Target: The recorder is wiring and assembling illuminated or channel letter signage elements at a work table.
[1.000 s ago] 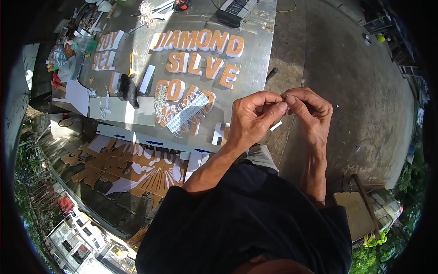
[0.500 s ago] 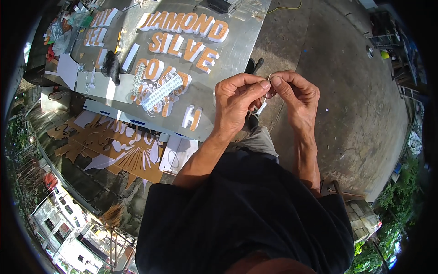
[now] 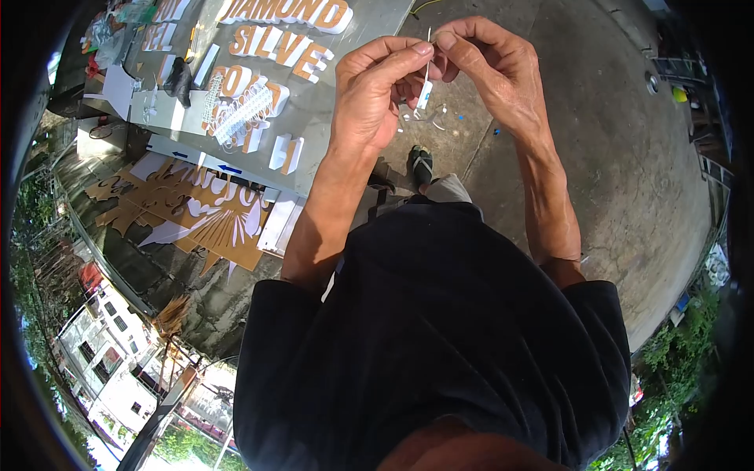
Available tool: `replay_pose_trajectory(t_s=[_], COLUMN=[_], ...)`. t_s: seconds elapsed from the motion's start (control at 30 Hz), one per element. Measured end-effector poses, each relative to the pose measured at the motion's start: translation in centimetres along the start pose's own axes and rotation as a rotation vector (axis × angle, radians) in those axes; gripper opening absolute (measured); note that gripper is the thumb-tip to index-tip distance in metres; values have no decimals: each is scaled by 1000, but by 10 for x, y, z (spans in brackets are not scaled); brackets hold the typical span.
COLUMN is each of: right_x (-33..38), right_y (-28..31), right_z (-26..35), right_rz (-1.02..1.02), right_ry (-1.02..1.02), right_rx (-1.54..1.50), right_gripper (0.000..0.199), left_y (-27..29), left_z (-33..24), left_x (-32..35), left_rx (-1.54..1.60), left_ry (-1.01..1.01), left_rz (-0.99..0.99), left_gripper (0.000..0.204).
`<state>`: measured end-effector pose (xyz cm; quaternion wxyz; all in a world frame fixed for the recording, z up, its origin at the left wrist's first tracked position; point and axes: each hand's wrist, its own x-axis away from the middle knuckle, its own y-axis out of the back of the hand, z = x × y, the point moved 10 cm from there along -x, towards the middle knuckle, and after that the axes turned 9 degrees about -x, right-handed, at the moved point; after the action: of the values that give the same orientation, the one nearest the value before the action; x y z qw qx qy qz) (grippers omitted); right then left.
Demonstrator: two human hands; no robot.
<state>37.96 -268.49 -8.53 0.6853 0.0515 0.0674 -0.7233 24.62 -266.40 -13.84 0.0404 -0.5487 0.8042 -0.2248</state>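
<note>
Out in front of me, over the floor, my left hand [image 3: 373, 90] pinches a thin white wire [image 3: 429, 34] between thumb and forefinger. One end of the wire sticks up past the fingertips. My right hand [image 3: 503, 78] is closed in a pinch right beside it, its thumb and finger at the same wire. Below the fingers hangs a small white LED module [image 3: 425, 96] with blue marks, close to the curled fingers of my left hand. To the left, a bundle of similar LED modules [image 3: 245, 114] with looped wires lies across cut-out letters on the metal table.
Brown-faced, white-sided block letters [image 3: 279, 51] stand on the metal table [image 3: 338, 102] at left. Patterned brown and white cut panels [image 3: 196, 208] lie beneath its near edge. Small scraps [image 3: 437, 118] dot the concrete floor near my sandalled foot [image 3: 421, 163]. A dark object [image 3: 180, 82] sits among the letters.
Both hands have moved up and away from my body, still pinching the wire. The view has shifted, bringing my foot and floor scraps into sight.
</note>
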Motion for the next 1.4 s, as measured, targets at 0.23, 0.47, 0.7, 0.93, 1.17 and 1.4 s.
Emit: replay_pose_trajectory(t_s=[0.23, 0.47, 0.7, 0.93, 1.17, 1.4], right_x=[-4, 0, 14, 28, 34, 43], right_y=[3, -4, -2, 16, 49, 83], right_z=[-4, -3, -6, -6, -1, 2], right_rz=[3, 5, 27, 38, 34, -14], right_ry=[-8, 1, 12, 14, 78, 75], right_rx=[-192, -167, -188, -227, -124, -110], right_gripper=[23, 19, 14, 14, 11, 12], left_y=[-2, 2, 2, -11, -38, -72], left_z=[-13, -15, -4, 10, 29, 43], left_x=[-3, 7, 17, 20, 14, 2], left_rx=[-55, -80, 0, 42, 73, 136], left_ry=[-30, -27, -46, -44, -8, -28], left_rz=[-13, -103, -198, -233, -151, -17], left_gripper=[12, 15, 14, 12, 14, 17])
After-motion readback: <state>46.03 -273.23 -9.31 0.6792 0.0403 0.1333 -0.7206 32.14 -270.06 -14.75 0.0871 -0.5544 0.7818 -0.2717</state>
